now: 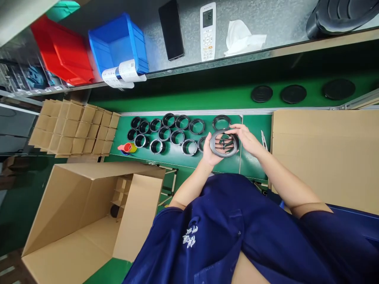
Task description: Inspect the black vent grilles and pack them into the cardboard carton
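Observation:
Between my two hands is a round black air vent (pixel 224 152) with slats across its opening, raised over the green table. My left hand (pixel 211 153) cups its left side and underside, fingers closed round it. At its upper right rim, my right hand (pixel 244 137) grips with bent fingers. Just behind the vent lies a black ring (pixel 221 119). To the left, several more black rings (pixel 189 146) stand in rows on the table; one beside my left hand is partly covered by it.
A large open cardboard box (pixel 74 213) stands at lower left, below stacked cardboard dividers (pixel 74 126). Flat cardboard (pixel 325 157) lies at right, near a thin white tool (pixel 263 140). The shelf holds a blue bin (pixel 118 43), a phone (pixel 171 29) and a remote (pixel 207 31).

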Motion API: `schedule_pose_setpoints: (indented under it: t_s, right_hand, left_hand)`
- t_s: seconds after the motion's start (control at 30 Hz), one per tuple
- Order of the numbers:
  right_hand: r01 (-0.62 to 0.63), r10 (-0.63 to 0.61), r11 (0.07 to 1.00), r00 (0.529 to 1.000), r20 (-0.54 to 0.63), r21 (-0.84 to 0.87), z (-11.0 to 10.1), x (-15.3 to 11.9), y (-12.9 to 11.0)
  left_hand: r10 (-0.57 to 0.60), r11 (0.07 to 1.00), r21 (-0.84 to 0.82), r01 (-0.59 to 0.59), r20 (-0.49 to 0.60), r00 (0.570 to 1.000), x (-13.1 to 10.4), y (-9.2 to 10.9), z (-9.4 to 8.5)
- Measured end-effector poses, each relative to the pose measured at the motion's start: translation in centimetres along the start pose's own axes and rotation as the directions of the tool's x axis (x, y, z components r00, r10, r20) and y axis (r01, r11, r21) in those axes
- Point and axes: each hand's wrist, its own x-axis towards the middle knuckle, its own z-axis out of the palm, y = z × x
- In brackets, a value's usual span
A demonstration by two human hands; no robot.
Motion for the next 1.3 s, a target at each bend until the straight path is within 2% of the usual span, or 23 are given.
schedule_pose_setpoints:
  t_s: [0.17,0.3,0.4,0.47,0.57,0.67,0.73,0.8,0.87,0.9,1.03,1.13,1.23,1.3]
  right_hand:
    - [-0.022,0.021,1.0,0.996,-0.084,-0.012,-0.8,-1.1,-1.0]
    - [0.015,-0.022,0.994,0.997,-0.069,-0.104,0.7,-2.0,-0.9]
    - [0.187,-0.151,0.938,0.979,0.14,-0.293,2.7,-3.5,-0.5]
    - [0.261,-0.164,0.899,0.945,0.283,-0.352,4.2,-4.6,0.0]
    - [0.152,-0.022,0.922,0.938,0.345,-0.355,6.6,-5.8,0.9]
    - [0.044,0.079,0.953,0.919,0.387,-0.3,8.8,-5.2,2.0]
    - [-0.005,0.107,0.948,0.946,0.306,-0.319,10.0,-3.6,3.1]
    - [-0.102,0.16,0.913,0.98,0.117,-0.396,11.0,-1.6,4.5]
    - [-0.199,0.205,0.859,0.978,-0.039,-0.472,11.9,0.0,5.9]
    - [-0.221,0.216,0.835,0.974,-0.068,-0.503,12.3,0.4,6.6]
    - [-0.225,0.26,0.764,0.965,-0.03,-0.605,12.9,-0.7,7.8]
    - [-0.222,0.286,0.727,0.958,-0.008,-0.649,11.9,-1.9,7.0]
    - [-0.19,0.236,0.732,0.972,-0.019,-0.655,11.1,-1.6,5.7]
    - [-0.157,0.218,0.75,0.976,0.016,-0.642,11.4,-1.2,5.2]
  left_hand:
    - [-0.015,0.999,-0.032,0.014,-0.028,0.999,-0.4,-0.3,-0.2]
    - [-0.013,0.998,-0.06,0.01,-0.04,0.999,-0.3,-0.1,-1.6]
    - [-0.011,0.998,-0.067,0.003,-0.113,0.994,-0.2,-0.3,-3.4]
    - [-0.089,0.995,-0.063,0.079,-0.172,0.981,-0.2,-1.1,-4.7]
    - [-0.196,0.98,-0.063,0.187,-0.222,0.955,-0.1,-2.7,-6.6]
    - [-0.189,0.981,-0.083,0.173,-0.247,0.95,0.2,-3.4,-8.1]
    - [-0.2,0.979,-0.088,0.183,-0.264,0.944,0.3,-3.0,-9.0]
    - [-0.201,0.98,-0.054,0.194,-0.304,0.931,0.1,-2.0,-9.8]
    - [-0.181,0.981,0.004,0.195,-0.347,0.92,-0.4,-0.9,-10.5]
    - [-0.168,0.981,0.028,0.191,-0.361,0.917,-0.8,-0.4,-10.8]
    - [-0.148,0.982,0.047,0.182,-0.404,0.903,-2.6,0.5,-12.2]
    - [-0.157,0.98,0.033,0.195,-0.477,0.865,-3.7,0.5,-13.4]
    - [-0.179,0.974,0.022,0.224,-0.525,0.832,-4.2,0.5,-14.2]
    - [-0.187,0.971,0.027,0.239,-0.542,0.819,-4.2,0.8,-14.2]
